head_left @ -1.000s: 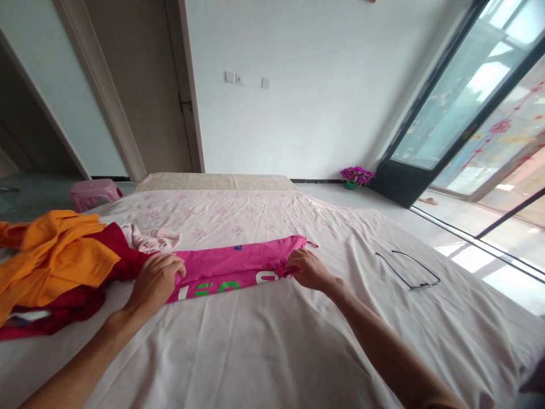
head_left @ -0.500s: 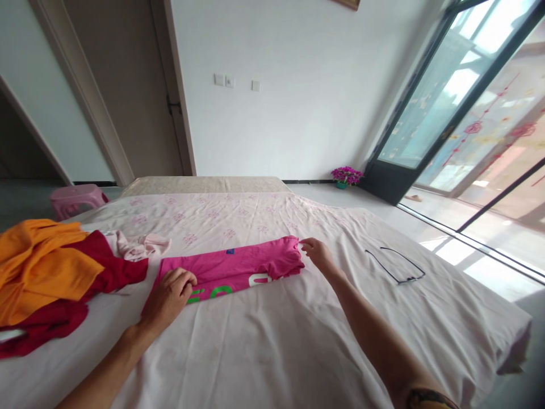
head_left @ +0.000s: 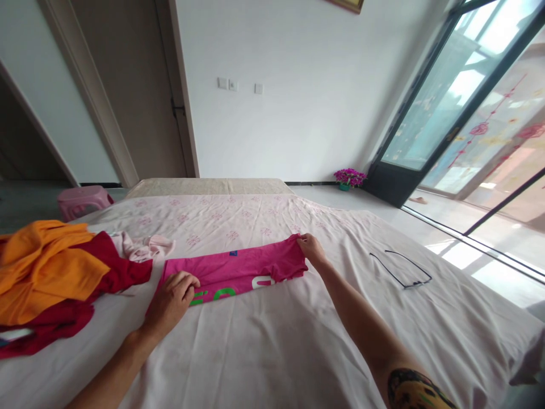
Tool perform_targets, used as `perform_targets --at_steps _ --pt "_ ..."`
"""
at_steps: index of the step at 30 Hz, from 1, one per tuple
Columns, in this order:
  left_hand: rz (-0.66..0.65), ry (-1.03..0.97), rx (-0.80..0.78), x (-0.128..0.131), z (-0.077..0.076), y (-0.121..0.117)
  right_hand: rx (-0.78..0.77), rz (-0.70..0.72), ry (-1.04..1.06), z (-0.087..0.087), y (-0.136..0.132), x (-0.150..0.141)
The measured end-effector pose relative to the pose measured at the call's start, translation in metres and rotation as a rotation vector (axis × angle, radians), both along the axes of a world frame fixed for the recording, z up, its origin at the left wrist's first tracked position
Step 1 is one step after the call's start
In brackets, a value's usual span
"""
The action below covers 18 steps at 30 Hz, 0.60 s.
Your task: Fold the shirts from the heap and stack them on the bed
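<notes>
A bright pink T-shirt (head_left: pixel 251 260) lies folded into a long strip across the bed, with green and white lettering along its near edge and a small blue patch near the top. Its left end is under my left hand (head_left: pixel 174 295), whose fingers are curled down onto the cloth and partly hide it. At the far right corner, my right hand (head_left: pixel 310 247) pinches the bunched edge of the shirt between thumb and fingers.
An orange garment (head_left: pixel 51 267) and a dark red one (head_left: pixel 123 266) are heaped on the left, beside a pale pink cloth (head_left: pixel 149 247). Glasses (head_left: pixel 404 272) lie on the bedsheet (head_left: pixel 264 346) at right. A pink stool (head_left: pixel 85 201) stands beyond the bed's left side.
My right hand has closed on the shirt's right end, where it was just beside it before. My left hand stays on the left end. The view has shifted slightly.
</notes>
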<state>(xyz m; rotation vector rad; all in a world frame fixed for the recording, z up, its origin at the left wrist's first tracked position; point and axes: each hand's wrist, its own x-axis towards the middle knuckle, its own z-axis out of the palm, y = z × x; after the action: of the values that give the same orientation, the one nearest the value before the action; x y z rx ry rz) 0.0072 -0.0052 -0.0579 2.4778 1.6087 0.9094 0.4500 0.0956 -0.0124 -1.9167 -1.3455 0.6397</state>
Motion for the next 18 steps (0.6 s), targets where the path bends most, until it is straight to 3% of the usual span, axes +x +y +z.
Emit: perform_targets --at_steps 4,8,11,14,18 --pt "0.029 0.027 0.023 0.003 0.002 0.0 -0.021 0.022 0.199 0.001 -0.001 -0.002" --pt "-0.036 0.014 0.07 0.038 0.023 -0.009 -0.036 0.056 0.558 0.006 -0.001 -0.002" --pt "-0.195 -0.071 0.035 0.091 0.04 -0.014 -0.049 0.048 0.804 0.014 0.0 -0.005" --pt "-0.32 -0.209 -0.036 0.157 0.045 -0.009 -0.066 0.03 0.948 0.023 0.001 -0.013" --pt "-0.242 -0.364 -0.107 0.236 0.037 0.011 -0.076 0.014 1.055 0.028 0.004 -0.028"
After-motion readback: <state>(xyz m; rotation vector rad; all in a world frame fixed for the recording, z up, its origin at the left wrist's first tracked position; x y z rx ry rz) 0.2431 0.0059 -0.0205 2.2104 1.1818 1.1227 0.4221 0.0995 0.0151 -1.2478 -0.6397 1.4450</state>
